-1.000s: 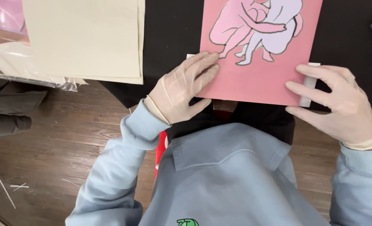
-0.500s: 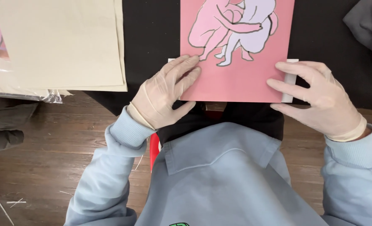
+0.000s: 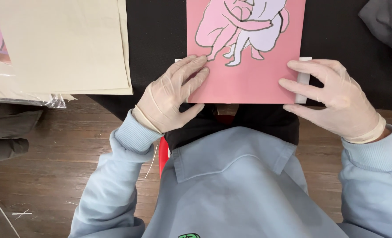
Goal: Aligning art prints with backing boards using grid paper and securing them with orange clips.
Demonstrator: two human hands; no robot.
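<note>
Left hand [image 3: 171, 99] and right hand [image 3: 332, 97]: thin translucent disposable gloves, rolled cuffs. Torso: light-blue sweatshirt — ribbed sleeve cuffs, flat collar — small green emblem at 6 o'clock.

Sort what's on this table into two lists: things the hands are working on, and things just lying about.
In hand:
- pink art print, pressed flat by left hand and right hand
- white backing piece showing under the print's edges

Lying about:
- cream paper sheets
- clear plastic sleeve
- grey cloth
- black table cover
</note>
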